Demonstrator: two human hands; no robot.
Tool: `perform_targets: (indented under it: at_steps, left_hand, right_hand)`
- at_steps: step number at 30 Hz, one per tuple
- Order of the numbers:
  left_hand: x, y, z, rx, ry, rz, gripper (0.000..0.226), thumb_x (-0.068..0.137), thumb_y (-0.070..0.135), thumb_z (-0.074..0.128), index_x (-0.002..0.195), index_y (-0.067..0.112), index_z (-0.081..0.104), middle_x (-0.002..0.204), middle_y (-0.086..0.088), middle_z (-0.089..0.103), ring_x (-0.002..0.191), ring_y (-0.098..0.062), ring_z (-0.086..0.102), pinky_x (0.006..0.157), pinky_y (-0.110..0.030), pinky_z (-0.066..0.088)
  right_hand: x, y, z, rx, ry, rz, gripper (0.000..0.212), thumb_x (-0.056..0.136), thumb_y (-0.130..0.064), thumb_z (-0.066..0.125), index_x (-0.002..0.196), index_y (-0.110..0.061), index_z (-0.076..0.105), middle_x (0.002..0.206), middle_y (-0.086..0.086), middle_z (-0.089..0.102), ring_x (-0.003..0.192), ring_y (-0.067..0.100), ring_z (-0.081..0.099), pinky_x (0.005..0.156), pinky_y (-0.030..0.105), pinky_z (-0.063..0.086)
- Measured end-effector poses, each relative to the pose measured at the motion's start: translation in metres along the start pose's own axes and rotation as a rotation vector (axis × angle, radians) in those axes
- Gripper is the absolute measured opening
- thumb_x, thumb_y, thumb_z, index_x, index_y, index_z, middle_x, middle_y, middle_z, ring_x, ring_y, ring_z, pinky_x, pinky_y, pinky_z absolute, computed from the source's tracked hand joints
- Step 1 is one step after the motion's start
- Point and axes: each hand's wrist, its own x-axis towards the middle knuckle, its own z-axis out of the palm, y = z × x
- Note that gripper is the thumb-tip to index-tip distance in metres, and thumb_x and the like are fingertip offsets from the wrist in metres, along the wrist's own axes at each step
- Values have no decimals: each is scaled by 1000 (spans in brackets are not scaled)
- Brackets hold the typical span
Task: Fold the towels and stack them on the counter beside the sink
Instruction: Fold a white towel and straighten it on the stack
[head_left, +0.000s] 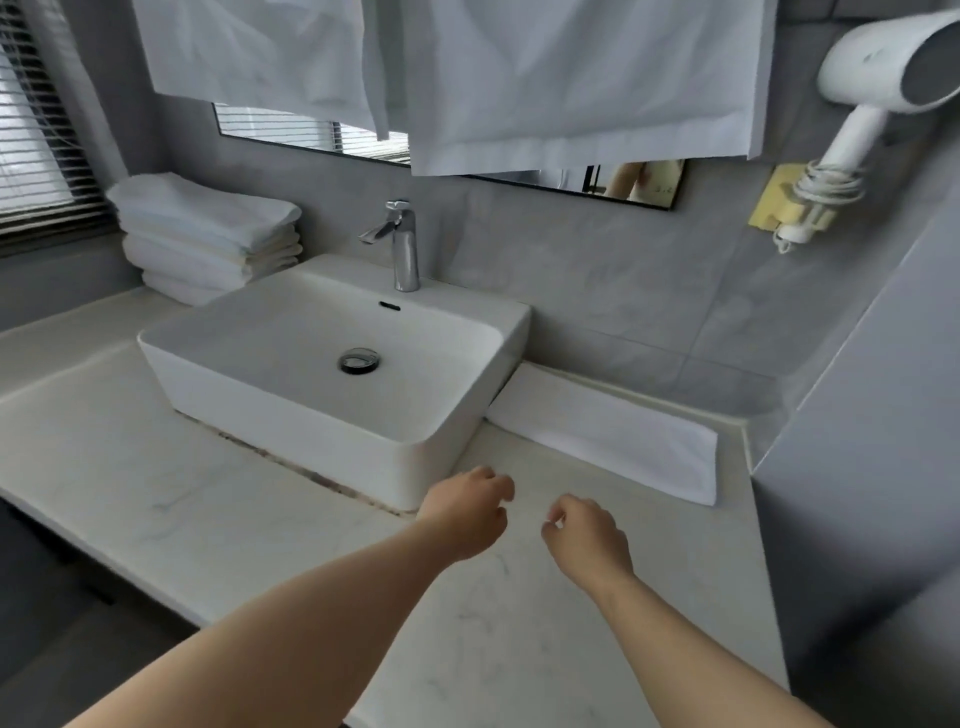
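Note:
A white towel (608, 431) lies folded into a long strip on the marble counter (218, 499), just right of the sink (332, 364). A stack of folded white towels (208, 236) stands on the counter at the far left of the sink. My left hand (467, 512) and my right hand (587, 538) hover over the counter in front of the strip, fingers loosely curled, holding nothing and not touching the towel.
A chrome tap (397, 244) rises behind the basin. White cloths (519, 78) hang over the mirror (623, 182). A hair dryer (883, 88) is mounted on the right wall. A window blind (31, 130) is at the left.

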Motion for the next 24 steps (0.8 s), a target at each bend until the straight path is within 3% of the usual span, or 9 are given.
perform_targets:
  at_steps: [5,12,20,24]
  left_hand:
    - [27,22,15,21,-48,-20,34,94,21,41,126,25,51,129,1,50,112,-24,53,82,-30,44]
    - [83,36,34,59,-80,4,35,94,19,40,128,24,49,131,1,49,121,-20,45,84,-31,44]
    - [164,35,50,131,-70,73,42,94,17,43,135,25,42,142,4,38,132,-18,32,104,-31,30]
    - [189,32,62,221,-135,87,50,92,12,42,140,23,34,147,1,32,136,-20,30,108,-34,26]
  right_hand:
    - [14,41,-9,31,-16,53,19,90,-21,45,103,-18,58,109,2,54,100,23,53,76,27,37]
    - [53,92,-19,16,-17,120,19,90,-20,45,105,-17,57,115,2,52,102,23,52,82,28,41]
    - [117,120,-26,-144,-43,55,43,92,-22,43,135,-22,38,140,-3,38,126,23,37,95,33,34]
    - [134,129,-24,-207,-81,64,50,94,-22,41,141,-26,28,140,-2,37,124,25,36,91,34,38]
